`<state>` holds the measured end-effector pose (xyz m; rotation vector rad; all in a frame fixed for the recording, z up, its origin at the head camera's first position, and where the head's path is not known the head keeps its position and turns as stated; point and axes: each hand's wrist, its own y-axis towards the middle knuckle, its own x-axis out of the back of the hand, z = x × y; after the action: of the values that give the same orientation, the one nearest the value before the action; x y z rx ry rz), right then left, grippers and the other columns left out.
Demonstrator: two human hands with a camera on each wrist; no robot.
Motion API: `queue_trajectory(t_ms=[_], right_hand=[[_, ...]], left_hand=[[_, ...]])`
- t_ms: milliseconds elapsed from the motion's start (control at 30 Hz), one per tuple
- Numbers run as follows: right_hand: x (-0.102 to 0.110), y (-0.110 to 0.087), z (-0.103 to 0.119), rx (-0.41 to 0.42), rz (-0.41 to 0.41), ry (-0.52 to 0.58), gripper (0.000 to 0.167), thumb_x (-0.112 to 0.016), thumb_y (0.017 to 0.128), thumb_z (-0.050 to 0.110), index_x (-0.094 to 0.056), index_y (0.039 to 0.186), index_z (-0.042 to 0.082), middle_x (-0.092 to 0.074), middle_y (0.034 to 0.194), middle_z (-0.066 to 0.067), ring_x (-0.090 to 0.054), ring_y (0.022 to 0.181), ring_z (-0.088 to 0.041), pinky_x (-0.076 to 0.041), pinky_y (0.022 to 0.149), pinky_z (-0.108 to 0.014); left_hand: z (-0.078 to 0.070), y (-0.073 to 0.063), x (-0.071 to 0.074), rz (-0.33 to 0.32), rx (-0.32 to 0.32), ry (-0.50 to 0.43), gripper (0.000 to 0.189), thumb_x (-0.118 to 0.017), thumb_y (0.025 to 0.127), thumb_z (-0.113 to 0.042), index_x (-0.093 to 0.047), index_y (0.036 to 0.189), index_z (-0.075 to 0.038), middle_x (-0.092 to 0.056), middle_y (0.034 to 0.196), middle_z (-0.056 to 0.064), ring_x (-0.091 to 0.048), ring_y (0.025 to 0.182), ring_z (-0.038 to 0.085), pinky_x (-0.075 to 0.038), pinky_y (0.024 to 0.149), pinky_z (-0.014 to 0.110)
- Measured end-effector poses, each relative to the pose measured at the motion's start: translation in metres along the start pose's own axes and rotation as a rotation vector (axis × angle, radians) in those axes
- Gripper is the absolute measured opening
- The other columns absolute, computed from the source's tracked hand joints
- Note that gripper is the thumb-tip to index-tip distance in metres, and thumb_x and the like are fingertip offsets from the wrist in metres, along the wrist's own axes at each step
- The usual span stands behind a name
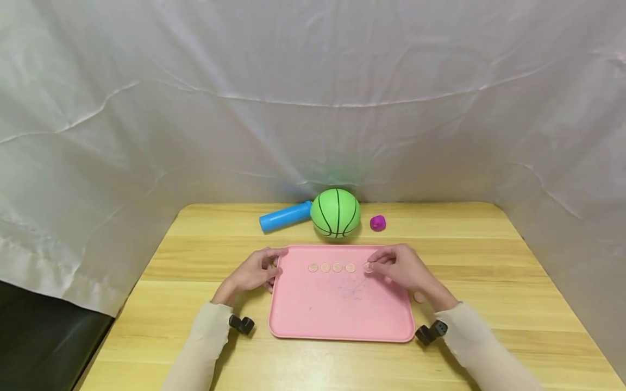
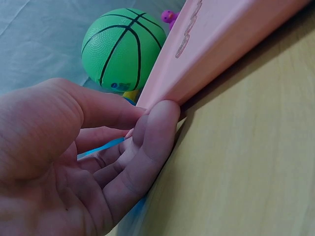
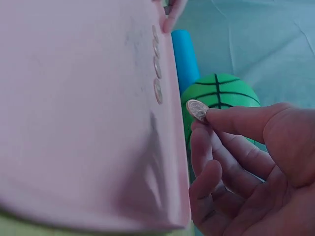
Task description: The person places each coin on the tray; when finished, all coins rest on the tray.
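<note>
A pink tray [image 1: 342,317] lies on the table, with several coins [image 1: 337,267] in a row along its far side. My left hand [image 1: 254,270] grips the tray's far left edge; the left wrist view shows thumb and fingers pinching the rim. Over the tray's far right part, my right hand [image 1: 402,267] holds a round coin [image 3: 198,110] between thumb and fingertips, to the right of the row. In the right wrist view that coin is held tilted above the tray surface.
A green ball [image 1: 336,213] stands behind the tray, with a blue cylinder [image 1: 285,217] left of it and a small purple toy duck [image 1: 377,222] right of it. One more round disc [image 1: 418,297] lies on the table by the tray's right edge, under the right wrist.
</note>
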<state>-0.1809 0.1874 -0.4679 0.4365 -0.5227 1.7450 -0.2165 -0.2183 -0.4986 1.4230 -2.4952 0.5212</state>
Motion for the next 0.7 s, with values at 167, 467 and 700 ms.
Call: queue_trajectory(t_ms=[167, 467, 700], right_hand=[[-0.011, 0.007, 0.002, 0.005, -0.006, -0.019, 0.015, -0.082, 0.097, 0.02, -0.082, 0.106, 0.008, -0.079, 0.099, -0.01, -0.069, 0.075, -0.019, -0.06, 0.059, -0.024], [-0.021, 0.015, 0.002, 0.018, -0.039, -0.102, 0.008, -0.084, 0.096, 0.021, -0.083, 0.098, 0.013, -0.079, 0.094, -0.002, -0.064, 0.086, -0.016, -0.053, 0.079, -0.028], [-0.025, 0.016, 0.0, -0.009, -0.059, -0.136, 0.006, -0.08, 0.096, 0.012, -0.082, 0.101, 0.009, -0.078, 0.094, -0.005, -0.066, 0.087, -0.018, -0.054, 0.08, -0.029]], left_hand=[[-0.001, 0.0, 0.0, 0.001, -0.002, -0.001, 0.058, -0.06, 0.106, 0.001, -0.049, 0.163, -0.002, -0.052, 0.127, 0.024, -0.067, 0.077, 0.02, -0.071, 0.063, 0.038], [-0.002, -0.001, 0.0, 0.007, -0.003, -0.008, 0.059, -0.06, 0.105, 0.001, -0.049, 0.163, -0.002, -0.051, 0.127, 0.025, -0.067, 0.076, 0.02, -0.072, 0.063, 0.039], [0.0, 0.0, 0.0, 0.005, 0.001, -0.006, 0.06, -0.061, 0.105, 0.001, -0.048, 0.163, -0.002, -0.052, 0.127, 0.024, -0.067, 0.077, 0.02, -0.072, 0.063, 0.039]])
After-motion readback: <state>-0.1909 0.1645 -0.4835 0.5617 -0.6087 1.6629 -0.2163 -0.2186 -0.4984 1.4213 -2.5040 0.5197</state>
